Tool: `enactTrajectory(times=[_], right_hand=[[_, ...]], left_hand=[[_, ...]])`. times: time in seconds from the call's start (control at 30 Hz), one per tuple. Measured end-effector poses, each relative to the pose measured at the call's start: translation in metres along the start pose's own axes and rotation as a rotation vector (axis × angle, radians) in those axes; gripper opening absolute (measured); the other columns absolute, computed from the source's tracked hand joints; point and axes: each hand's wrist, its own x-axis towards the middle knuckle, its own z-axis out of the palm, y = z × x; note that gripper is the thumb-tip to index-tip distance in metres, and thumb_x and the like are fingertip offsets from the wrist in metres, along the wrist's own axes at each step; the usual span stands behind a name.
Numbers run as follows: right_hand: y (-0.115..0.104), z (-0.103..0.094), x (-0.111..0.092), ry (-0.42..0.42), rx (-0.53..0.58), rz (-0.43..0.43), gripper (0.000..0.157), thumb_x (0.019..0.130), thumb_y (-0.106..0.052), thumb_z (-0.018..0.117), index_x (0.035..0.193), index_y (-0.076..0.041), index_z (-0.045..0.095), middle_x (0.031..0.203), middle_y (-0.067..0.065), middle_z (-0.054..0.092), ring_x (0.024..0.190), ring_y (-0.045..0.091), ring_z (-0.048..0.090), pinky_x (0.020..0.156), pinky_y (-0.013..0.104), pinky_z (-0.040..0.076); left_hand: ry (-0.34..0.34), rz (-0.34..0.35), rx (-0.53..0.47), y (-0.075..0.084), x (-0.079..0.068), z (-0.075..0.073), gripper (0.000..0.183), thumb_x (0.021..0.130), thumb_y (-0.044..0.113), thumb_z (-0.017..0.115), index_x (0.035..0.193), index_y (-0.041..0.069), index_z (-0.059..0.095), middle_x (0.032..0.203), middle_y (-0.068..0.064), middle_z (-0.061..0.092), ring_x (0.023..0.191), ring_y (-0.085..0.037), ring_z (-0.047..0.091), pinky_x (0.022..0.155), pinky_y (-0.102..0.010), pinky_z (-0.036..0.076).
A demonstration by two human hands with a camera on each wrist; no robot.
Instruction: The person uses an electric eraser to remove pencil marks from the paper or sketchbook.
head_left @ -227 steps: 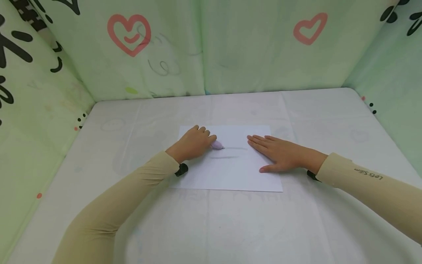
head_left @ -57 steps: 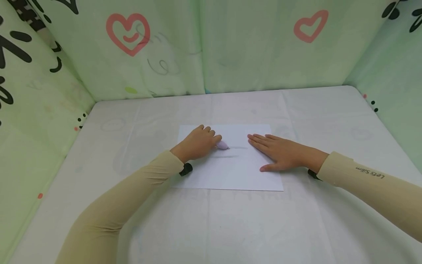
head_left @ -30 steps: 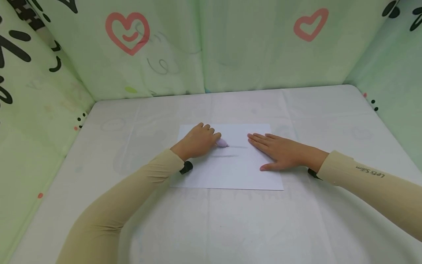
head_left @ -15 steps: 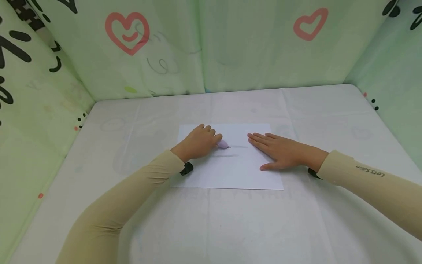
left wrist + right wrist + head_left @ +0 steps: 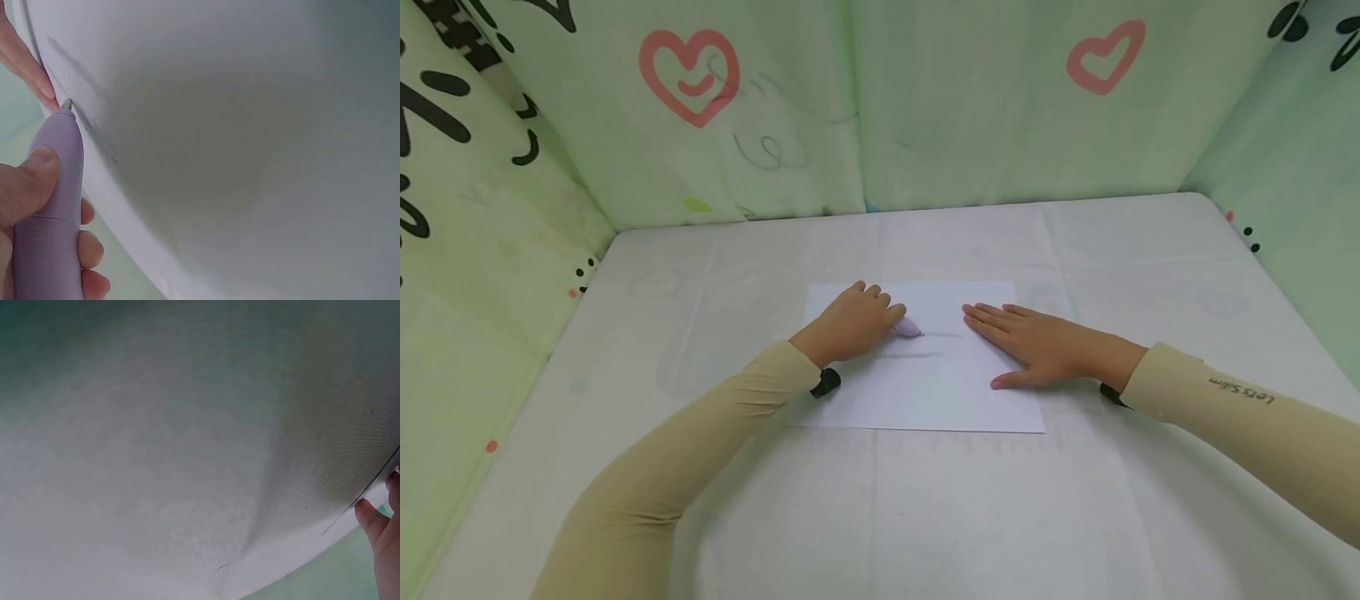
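Note:
My left hand grips a lilac electric eraser, thumb on one side of its body and fingers wrapped round the other. In the left wrist view its small grey tip points at the white paper. The head view shows the tip at the left end of a faint grey upper line. A second grey line runs below it. My right hand lies flat on the right part of the paper, fingers extended towards the lines and thumb spread out.
The paper lies on a table with a creased white cover. Green curtains with hearts and black prints enclose the back and both sides. A black wrist strap shows under the left sleeve.
Compared with 7.6 s ago, my left hand and the electric eraser have shifted slightly right, and the upper line is shorter at its left end. My right hand stays in place.

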Motion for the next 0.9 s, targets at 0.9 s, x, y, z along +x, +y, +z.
enactTrajectory(times=[0.9], right_hand=[[-0.0003, 0.0007, 0.0014, -0.003, 0.000, 0.005, 0.092, 0.087, -0.061, 0.050, 0.150, -0.006, 0.013, 0.159, 0.009, 0.010, 0.146, 0.029, 0.013, 0.115, 0.049, 0.016]], left_hand=[[0.015, -0.004, 0.018, 0.0015, 0.0021, 0.0010, 0.017, 0.094, 0.026, 0.055, 0.103, 0.012, 0.059, 0.088, -0.006, 0.066, 0.081, -0.021, 0.059, 0.074, -0.032, 0.045]])
